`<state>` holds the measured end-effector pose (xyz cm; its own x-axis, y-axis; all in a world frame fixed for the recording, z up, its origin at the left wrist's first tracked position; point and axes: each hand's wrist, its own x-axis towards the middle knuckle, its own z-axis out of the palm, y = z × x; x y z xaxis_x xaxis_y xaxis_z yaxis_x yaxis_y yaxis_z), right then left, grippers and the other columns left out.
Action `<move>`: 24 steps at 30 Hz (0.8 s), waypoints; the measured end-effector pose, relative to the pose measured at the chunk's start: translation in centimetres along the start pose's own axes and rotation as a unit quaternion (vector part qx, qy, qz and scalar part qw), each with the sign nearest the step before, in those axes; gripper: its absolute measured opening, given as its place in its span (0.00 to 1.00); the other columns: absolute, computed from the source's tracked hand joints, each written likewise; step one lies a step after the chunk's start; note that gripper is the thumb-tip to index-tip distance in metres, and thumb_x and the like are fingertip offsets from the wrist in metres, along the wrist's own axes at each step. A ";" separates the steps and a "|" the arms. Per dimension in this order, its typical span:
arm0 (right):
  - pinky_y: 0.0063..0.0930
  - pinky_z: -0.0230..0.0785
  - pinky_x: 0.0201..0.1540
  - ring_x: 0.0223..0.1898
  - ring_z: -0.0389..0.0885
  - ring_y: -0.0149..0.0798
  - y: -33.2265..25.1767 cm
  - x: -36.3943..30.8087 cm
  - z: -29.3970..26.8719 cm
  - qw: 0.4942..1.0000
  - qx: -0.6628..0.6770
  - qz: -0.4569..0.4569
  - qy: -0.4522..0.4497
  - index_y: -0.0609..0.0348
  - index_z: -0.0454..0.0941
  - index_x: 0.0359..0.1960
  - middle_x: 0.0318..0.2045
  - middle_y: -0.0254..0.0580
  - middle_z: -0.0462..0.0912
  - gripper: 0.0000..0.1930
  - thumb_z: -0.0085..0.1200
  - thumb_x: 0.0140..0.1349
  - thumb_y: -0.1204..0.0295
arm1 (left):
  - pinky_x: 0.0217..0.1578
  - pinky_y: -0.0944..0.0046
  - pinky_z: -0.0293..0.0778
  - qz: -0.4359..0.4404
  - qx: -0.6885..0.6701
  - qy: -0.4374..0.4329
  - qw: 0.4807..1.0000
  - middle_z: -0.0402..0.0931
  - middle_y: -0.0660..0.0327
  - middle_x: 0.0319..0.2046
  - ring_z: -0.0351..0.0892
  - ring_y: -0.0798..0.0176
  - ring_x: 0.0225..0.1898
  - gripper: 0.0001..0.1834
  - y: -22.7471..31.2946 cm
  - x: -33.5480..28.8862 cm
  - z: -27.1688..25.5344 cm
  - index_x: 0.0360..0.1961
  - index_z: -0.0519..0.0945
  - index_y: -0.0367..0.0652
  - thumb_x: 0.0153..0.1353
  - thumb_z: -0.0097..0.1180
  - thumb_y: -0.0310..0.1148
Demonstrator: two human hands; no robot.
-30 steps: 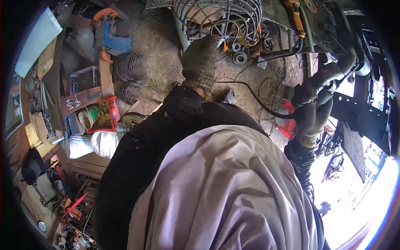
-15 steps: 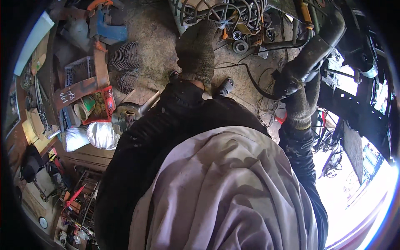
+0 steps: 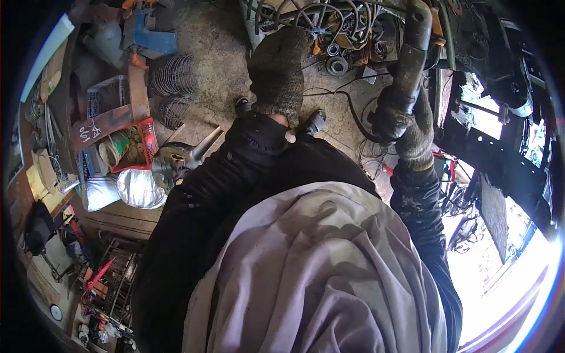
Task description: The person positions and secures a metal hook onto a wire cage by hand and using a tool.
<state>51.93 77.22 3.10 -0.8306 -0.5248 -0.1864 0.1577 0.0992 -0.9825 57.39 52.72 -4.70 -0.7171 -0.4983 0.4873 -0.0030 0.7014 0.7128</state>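
Dusty workshop floor [image 3: 218,53] with wire coils [image 3: 173,73], a red crate [image 3: 138,144], a white sack [image 3: 140,188] and a black cable [image 3: 347,103].

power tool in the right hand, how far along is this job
Done: nothing finished shows. In hand: the gloved right hand grips the dark power tool, cable trailing; the gloved left hand hangs free over the wire frame. Left: the loose metal parts on the ground look untouched.

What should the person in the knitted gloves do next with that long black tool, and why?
Probably bring the free left hand across to steady the long black power tool. Only the gloved right hand grips it, near its lower end where the black cable leaves, so the raised front end looks unsupported.
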 end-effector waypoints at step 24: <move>0.35 0.70 0.58 0.54 0.78 0.39 0.8 1.4 0.5 0.997 -0.066 -0.029 -0.016 0.67 0.62 0.67 0.55 0.50 0.78 0.28 0.54 0.70 0.65 | 0.48 0.55 0.75 -0.115 -0.078 -0.047 0.989 0.80 0.49 0.47 0.80 0.47 0.48 0.15 0.2 -0.2 0.1 0.49 0.81 0.38 0.64 0.54 0.33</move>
<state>51.17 76.09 2.10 -0.8179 -0.5603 -0.1307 0.0359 0.1769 -0.9836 57.42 52.99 -4.73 -0.7723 -0.5797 0.2597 -0.0703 0.4843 0.8721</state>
